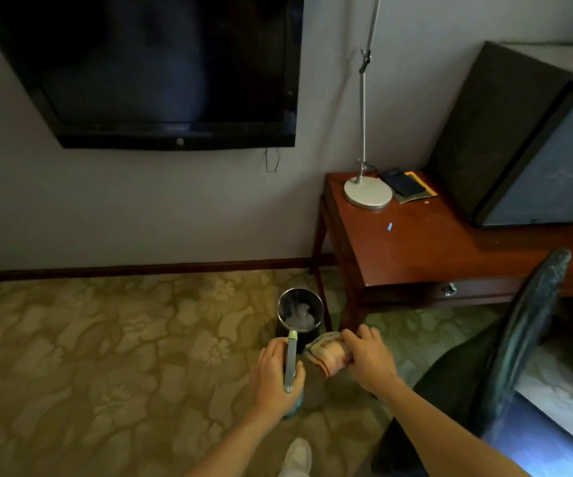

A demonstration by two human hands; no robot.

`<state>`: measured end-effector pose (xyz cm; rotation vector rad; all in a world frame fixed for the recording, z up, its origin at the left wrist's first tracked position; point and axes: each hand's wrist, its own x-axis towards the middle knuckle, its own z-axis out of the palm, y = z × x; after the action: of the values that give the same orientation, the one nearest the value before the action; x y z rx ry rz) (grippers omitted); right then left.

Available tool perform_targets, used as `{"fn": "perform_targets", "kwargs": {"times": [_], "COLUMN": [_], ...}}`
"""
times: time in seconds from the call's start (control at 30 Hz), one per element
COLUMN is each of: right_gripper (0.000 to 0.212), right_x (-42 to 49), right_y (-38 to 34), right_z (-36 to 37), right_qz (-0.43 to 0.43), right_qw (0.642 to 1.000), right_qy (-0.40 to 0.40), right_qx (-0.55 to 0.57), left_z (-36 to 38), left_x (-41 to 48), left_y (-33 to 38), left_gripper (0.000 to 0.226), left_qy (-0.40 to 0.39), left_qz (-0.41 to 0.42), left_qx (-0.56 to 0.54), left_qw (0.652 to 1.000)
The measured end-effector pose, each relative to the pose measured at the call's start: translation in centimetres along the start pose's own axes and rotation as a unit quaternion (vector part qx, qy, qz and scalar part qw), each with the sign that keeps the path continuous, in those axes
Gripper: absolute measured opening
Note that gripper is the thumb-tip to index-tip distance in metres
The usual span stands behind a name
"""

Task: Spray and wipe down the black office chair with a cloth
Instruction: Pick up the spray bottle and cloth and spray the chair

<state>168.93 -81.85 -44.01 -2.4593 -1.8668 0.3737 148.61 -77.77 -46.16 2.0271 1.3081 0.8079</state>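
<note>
Low in the view, near six o'clock, two bare hands are held close together above the patterned carpet (106, 339). A spray bottle (290, 363) is gripped by the left hand (274, 373), the fingers wrapped around its neck; its grey-and-green spray head is pointed toward twelve o'clock, and a teal body is glimpsed below the palm. A bunched cloth (326, 351), pale with pinkish folds, is clutched by the right hand (369, 359), whose fingers are curled tightly over it. The cloth is kept just beside the bottle, at its three o'clock. The black office chair (526, 332) is seen at four o'clock from the hands, its curved back standing apart from them. A small round wastebasket (300, 313) is set at twelve o'clock, just beyond the hands, beside the leg of a wooden desk (415, 249). On the desk a lamp base (367, 192) is placed, and a mini fridge (536, 142) at two o'clock. A wall-mounted television (161, 67) is hung at eleven o'clock.
</note>
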Motion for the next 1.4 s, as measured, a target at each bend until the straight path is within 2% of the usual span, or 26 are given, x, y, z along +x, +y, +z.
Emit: {"fn": "perform_targets", "kwargs": {"times": [0.2,0.33,0.47,0.73,1.03,1.4], "right_gripper": [0.049,0.049,0.046,0.046,0.038,0.042], "right_x": [8.8,12.1,14.4,18.3,22.5,28.0], "right_y": [3.3,6.4,10.0,16.7,21.2,24.7], "right_z": [-4.7,-6.6,-7.6,-9.6,-11.1,-11.1], "right_qz": [0.052,0.104,0.162,0.327,0.423,0.464], "right_qw": [0.998,0.993,0.985,0.940,0.900,0.881], "right_qy": [0.040,0.051,0.053,0.073,0.071,0.033], "right_qx": [-0.005,-0.002,0.013,0.065,0.080,0.091], "left_z": [2.4,5.2,8.8,19.4,30.6,38.2], "left_x": [13.4,21.7,29.6,42.1,50.1,53.2], "left_y": [2.6,5.1,8.1,13.3,20.0,20.2], "left_gripper": [0.027,0.021,0.023,0.021,0.022,0.049], "left_qy": [-0.001,-0.043,-0.071,-0.184,-0.277,-0.335], "left_qz": [0.054,0.118,0.147,0.239,0.302,0.289], "left_qx": [-0.005,0.003,-0.013,-0.059,-0.114,-0.082], "left_qw": [0.999,0.992,0.987,0.951,0.905,0.893]}}
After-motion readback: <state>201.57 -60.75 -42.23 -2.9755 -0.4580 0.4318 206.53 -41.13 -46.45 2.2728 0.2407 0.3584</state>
